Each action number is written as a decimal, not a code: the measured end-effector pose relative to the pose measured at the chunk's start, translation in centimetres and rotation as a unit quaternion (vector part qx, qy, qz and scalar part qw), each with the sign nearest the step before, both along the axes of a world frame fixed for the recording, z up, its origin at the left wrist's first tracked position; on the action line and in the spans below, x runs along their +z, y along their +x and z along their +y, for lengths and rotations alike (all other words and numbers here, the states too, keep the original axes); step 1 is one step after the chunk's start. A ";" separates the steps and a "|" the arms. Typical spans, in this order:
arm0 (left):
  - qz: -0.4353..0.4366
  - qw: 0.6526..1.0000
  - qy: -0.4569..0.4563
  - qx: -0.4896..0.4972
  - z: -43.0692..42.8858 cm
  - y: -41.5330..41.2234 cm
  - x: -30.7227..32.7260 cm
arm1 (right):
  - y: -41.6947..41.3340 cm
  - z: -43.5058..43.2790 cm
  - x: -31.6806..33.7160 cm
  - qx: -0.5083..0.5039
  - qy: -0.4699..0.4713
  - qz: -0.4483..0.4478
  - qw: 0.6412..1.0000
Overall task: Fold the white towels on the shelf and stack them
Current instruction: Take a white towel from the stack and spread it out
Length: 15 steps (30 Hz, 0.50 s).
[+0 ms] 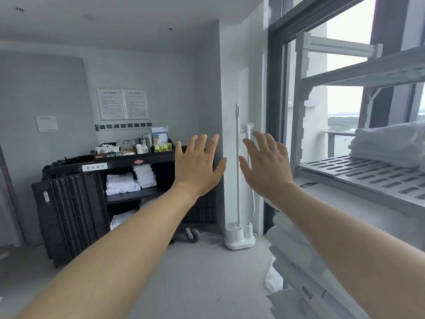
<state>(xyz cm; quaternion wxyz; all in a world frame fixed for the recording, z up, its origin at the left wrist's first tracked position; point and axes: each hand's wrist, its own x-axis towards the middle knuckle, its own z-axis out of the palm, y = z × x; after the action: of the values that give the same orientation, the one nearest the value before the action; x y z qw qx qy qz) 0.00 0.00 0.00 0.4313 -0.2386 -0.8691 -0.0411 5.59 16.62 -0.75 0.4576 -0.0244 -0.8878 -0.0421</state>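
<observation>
Left hand (197, 166): my grip here is spread flat, fingers fanned and pointing up, palm turned away from me, holding nothing. Arm stretched out in front at about chest height.

Right hand (266, 168): same state, grip spread wide, fingers up, empty. It sits just beside the left hand, thumbs toward each other, not touching.

White towels (391, 143): a folded pile lying on the shelf, well to the right of my right grip and roughly level with it. No contact with either hand.

Shelf (358, 171): grey slotted plastic board on a grey rack in front of the window, starting just right of my right wrist and running off the right edge. A second board of the rack sits higher up, above the towels.

Wrapped white bundles (296, 254): stacked on the lower levels of the rack, beneath my right forearm.

Garment steamer (240, 203): white, upright pole on a floor base, directly behind the gap between my two grips.

Housekeeping cart (103, 194): black, beyond and left of my left grip; folded white linen on its inner shelves, bottles and small packets on its top tray.

Wall notices (122, 103): two framed sheets above the cart, text too small to read.
</observation>
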 end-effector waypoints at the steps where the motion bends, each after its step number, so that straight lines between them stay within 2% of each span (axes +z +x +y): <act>1: -0.013 1.000 -0.004 -0.005 0.7 -0.1 0.0 | 0.1 0.7 -0.1 -0.009 -0.004 -0.006 1.000; 8: -0.003 0.998 -0.014 -0.059 9.6 -3.0 -0.4 | -0.8 8.5 -0.6 -0.040 -0.007 -0.006 0.999; 15: -0.005 0.993 -0.013 -0.118 22.6 -5.2 -0.3 | -1.5 20.4 -0.3 -0.099 -0.003 -0.027 0.995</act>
<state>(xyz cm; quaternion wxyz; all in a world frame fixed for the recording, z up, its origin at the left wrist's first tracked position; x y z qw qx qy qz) -5.20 22.57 -0.30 0.4154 -0.3452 -0.8376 -0.0816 4.05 37.02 -1.04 0.4268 -0.1123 -0.8934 -0.0846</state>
